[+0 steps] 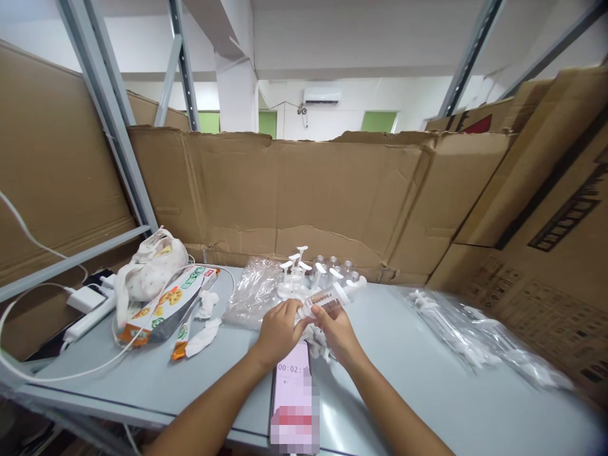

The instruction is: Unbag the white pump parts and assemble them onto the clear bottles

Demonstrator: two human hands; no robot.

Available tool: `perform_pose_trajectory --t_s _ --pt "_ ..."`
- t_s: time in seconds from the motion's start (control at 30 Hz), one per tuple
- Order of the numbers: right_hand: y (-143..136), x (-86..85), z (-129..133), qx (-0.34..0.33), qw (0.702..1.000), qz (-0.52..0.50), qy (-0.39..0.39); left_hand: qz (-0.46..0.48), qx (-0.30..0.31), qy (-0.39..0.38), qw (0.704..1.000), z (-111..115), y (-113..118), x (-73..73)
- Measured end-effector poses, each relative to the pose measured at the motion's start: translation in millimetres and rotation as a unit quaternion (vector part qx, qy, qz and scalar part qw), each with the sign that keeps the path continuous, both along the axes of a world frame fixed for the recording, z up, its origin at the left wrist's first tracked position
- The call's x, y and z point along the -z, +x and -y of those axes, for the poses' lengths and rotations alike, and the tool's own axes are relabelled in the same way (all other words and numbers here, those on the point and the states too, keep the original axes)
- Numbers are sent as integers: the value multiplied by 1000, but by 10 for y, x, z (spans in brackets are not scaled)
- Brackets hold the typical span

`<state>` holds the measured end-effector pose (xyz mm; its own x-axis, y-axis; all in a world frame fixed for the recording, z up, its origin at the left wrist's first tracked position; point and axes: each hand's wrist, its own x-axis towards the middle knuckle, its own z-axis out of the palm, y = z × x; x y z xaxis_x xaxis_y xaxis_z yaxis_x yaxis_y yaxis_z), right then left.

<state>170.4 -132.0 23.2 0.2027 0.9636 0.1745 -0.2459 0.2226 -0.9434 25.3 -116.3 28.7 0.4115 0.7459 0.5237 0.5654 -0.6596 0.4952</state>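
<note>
A clear plastic bottle [329,299] with printed marks is tilted between my two hands above the table. My left hand [281,326] has its fingers closed round the bottle's left end. My right hand [338,330] grips the bottle's body, thumb on top. Fingers hide the left end, so I cannot tell what is fitted there. Below my hands lies a heap of small white parts [320,342]. Just behind stand several white pump tops [295,272] and several clear bottles [334,263]. A phone [292,386] showing a timer lies between my forearms.
Clear plastic wrap [254,291] lies left of the pumps. Farther left are a printed food box [173,304], crumpled tissues [204,339], a white cloth bag [154,266] and a power strip [90,323] with cables. Bagged white parts [456,329] lie right. Cardboard walls [308,190] surround the table.
</note>
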Motion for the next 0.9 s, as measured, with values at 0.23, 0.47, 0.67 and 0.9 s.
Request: perform_pose_trajectory --t_s 0.23,0.47,0.67,0.9 --pt "-26 91 -7 15 1000 5 -22 40 46 -136 989 21 24 2" --pt "70 94 5 -42 998 44 32 259 211 -532 778 -26 58 36" --pt "67 73 -5 11 1000 25 12 256 93 -236 933 21 79 105" --pt "65 45 8 7 996 83 33 233 59 -207 948 1 47 77"
